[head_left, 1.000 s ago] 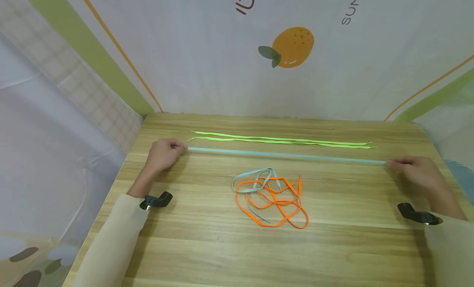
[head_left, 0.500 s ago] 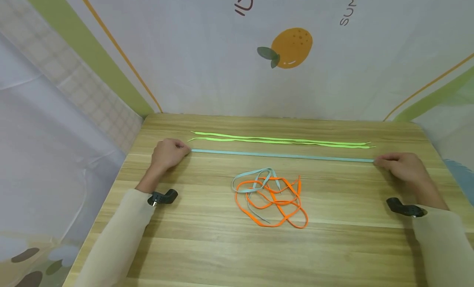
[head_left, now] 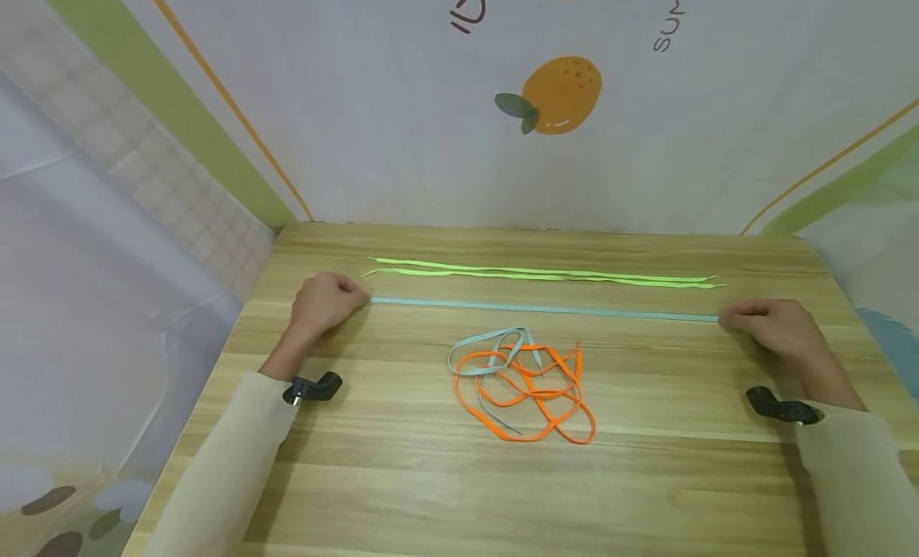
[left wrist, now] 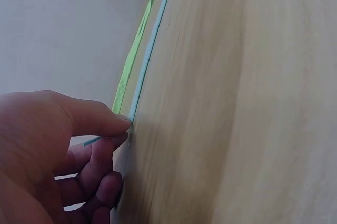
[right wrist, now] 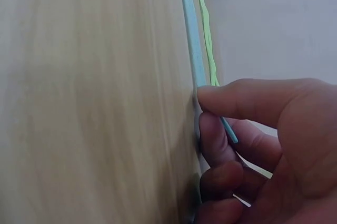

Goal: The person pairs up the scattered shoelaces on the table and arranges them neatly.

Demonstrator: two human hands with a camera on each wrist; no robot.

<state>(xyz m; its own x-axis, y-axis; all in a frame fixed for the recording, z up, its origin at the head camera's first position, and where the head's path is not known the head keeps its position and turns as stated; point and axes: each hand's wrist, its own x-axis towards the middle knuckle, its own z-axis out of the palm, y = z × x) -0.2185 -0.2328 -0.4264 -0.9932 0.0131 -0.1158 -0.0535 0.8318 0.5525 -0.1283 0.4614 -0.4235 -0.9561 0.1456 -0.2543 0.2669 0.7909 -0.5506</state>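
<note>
A light blue shoelace point(head_left: 546, 308) is stretched straight from side to side across the table in the head view. My left hand point(head_left: 325, 303) pinches it near its left end between thumb and forefinger; a short tip pokes out behind the thumb in the left wrist view. Near the other end, my right hand point(head_left: 775, 327) pinches the same lace, and its tip point(right wrist: 230, 131) sticks out past the thumb in the right wrist view. Just beyond it, two yellow-green shoelaces point(head_left: 531, 274) lie side by side, nearly parallel to the blue one.
Nearer the middle of the wooden table point(head_left: 402, 493) lies a loose tangle: an orange shoelace point(head_left: 553, 425) with another light blue shoelace point(head_left: 467, 339) looped among it. A white printed cloth point(head_left: 402, 142) hangs behind the table's far edge.
My right hand has shifted left, and the left hand slightly right. The stretched blue lace has come a little nearer, widening its gap from the yellow-green laces. The tangle stays put.
</note>
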